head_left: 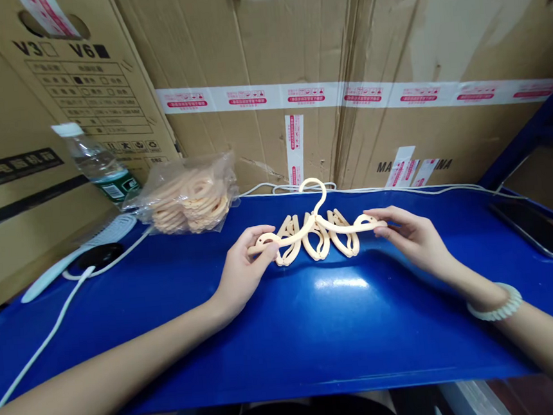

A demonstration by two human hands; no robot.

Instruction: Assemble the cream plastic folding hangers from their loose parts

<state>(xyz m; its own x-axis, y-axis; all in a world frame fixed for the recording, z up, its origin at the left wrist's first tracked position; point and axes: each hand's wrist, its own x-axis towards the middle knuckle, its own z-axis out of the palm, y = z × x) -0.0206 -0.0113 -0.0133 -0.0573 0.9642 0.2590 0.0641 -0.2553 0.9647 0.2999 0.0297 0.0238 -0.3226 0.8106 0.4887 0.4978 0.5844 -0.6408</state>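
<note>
A cream plastic clothes hanger (332,226) is unfolded and held up between my two hands, its hook pointing up. My left hand (248,265) pinches the tip of its left arm between thumb and fingers. At the other end, my right hand (412,237) grips the right tip the same way. Behind and below the hanger, three folded hangers lie in a row on the blue table: one on the left (289,253), one in the middle (317,248), one on the right (348,244). The held hanger partly hides them.
On the left stand a clear bag of folded hangers (193,195), a water bottle (96,162), a pale hairbrush (81,250) and a black round object (100,256) with a white cable. A dark phone-like slab (544,229) lies right. Cardboard boxes (253,48) wall the back of the blue table (327,339).
</note>
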